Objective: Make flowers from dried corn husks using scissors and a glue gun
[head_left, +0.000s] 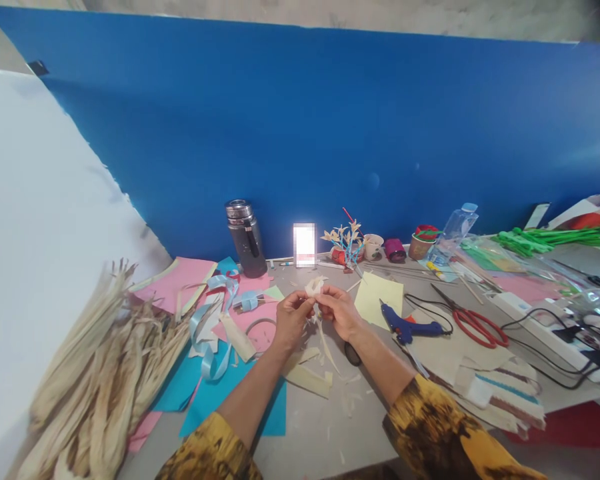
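Pale flower-like piece [314, 288] looks thin, so it could tear or bend if pinched too hard or tugged unevenly; a right forearm [384, 360] swinging outward could also knock the blue glue gun [420, 329] on the worktop [345, 433]. Both arms reach forward and inward, left hand [293, 316] and right hand [339, 312] meeting over the middle of the worktop, fingers nearly closed, pinching the piece between them; exact contact too small to tell.
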Demonstrator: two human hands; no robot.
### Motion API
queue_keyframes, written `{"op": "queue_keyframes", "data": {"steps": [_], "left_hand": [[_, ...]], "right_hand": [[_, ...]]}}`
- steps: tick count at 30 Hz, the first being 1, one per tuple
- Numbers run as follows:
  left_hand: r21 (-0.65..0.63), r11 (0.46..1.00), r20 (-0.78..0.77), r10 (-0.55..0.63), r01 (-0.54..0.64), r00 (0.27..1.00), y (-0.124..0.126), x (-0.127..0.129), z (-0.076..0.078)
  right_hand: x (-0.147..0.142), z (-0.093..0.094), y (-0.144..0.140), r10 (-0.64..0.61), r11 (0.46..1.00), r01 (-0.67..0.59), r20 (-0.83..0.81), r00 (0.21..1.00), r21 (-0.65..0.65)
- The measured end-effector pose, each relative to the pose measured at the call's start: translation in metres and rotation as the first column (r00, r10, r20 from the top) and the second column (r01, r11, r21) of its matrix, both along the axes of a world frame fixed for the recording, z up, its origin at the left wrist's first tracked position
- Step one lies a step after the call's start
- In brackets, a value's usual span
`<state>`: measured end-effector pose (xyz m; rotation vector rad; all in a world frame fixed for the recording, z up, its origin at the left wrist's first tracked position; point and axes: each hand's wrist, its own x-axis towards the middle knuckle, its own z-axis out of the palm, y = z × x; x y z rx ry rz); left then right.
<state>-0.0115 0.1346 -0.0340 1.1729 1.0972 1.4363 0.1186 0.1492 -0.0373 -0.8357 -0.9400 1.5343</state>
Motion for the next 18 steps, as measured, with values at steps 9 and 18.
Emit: {"op": "queue_keyframes", "data": {"steps": [9, 18], "left_hand": [[0.042, 0.993, -0.089, -0.11, 0.114, 0.99, 0.0031, -0.003, -0.0009], [-0.038, 0.987, 0.032, -0.155, 0.156, 0.987, 0.0057, -0.0052, -0.0072]], "right_hand": [[0.0039, 0.0022, 0.0023, -0.041, 0.995, 0.038, -0.032, 0.999, -0.088], [0.0097, 0.0096, 0.0032, 0.028, 0.987, -0.04, -0.079, 0.996, -0.156]]}}
